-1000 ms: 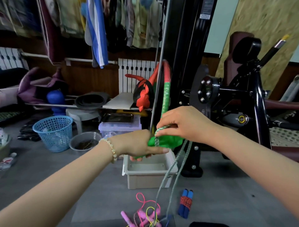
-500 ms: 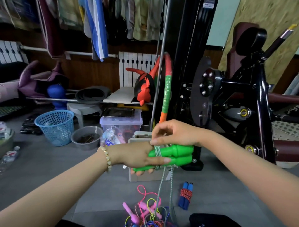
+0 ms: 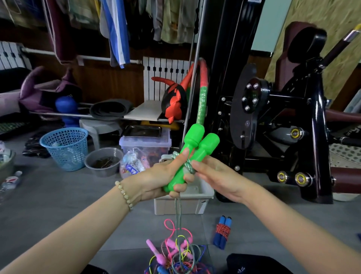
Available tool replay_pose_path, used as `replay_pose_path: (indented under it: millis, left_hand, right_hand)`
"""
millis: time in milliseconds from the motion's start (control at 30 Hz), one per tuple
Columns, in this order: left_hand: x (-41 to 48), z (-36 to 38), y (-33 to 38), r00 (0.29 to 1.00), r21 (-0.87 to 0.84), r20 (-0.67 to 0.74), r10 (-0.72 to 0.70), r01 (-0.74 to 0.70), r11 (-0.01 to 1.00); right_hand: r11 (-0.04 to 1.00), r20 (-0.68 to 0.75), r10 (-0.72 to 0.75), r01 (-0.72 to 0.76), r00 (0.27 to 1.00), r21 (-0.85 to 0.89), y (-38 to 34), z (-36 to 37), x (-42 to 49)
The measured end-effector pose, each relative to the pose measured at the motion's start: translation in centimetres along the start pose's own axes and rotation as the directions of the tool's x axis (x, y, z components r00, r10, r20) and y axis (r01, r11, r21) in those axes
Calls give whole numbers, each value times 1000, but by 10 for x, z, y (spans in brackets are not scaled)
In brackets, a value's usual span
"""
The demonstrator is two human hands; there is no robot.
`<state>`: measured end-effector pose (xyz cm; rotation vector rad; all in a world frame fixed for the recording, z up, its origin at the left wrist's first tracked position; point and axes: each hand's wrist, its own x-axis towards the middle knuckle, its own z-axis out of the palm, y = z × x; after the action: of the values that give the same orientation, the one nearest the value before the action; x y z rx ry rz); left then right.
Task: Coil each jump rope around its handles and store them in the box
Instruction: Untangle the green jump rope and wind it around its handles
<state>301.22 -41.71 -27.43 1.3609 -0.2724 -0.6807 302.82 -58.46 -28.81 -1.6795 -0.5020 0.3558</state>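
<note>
Hardly any writing can be read. Well to the right of the box [image 3: 183, 205], a dark pad [image 3: 351, 135] on the black exercise machine [image 3: 316, 137] bears pale letters turned sideways, and only "em" shows at the frame's edge. A small black mark [image 3: 203, 203] on the box's front wall, near its right corner, is too small to read. High behind the box, a white label [image 3: 254, 0] on the machine's column is cut off and illegible. In front of the box, a dark cloth thing [image 3: 254, 263] carries a tiny white logo [image 3: 241, 270], also unreadable.

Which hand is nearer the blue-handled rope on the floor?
Right. The right hand is above the blue-handled rope; the left hand, holding the green handles, is farther left.
</note>
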Motion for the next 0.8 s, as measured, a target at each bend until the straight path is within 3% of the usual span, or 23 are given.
replay_pose_path:
  millis: [133, 233, 567, 700, 800]
  left_hand:
    - [-3, 5, -1, 986, 73, 140, -93, 84, 994]
    - [-6, 2, -2, 975, 127, 182, -128, 105, 986]
    - [-11, -11, -7, 989, 287, 85, -122, 92, 953]
    - [-8, -22, -10, 998, 276, -34, -53, 60, 959]
    - [-8, -28, -11, 993, 337, -114, -13, 51, 940]
  right_hand:
    - [989, 139, -2, -18, 990, 144, -6, 11, -2]
    - [994, 205, -15, -7, 979, 107, -8, 14, -5]
    - [999, 87, 22, -24, 996, 24, 7, 23, -9]
    - [998, 70, 51, -53, 996, 27, 5, 21, -13]
    - [995, 41, 82, -79, 996, -65, 1, 24, -15]
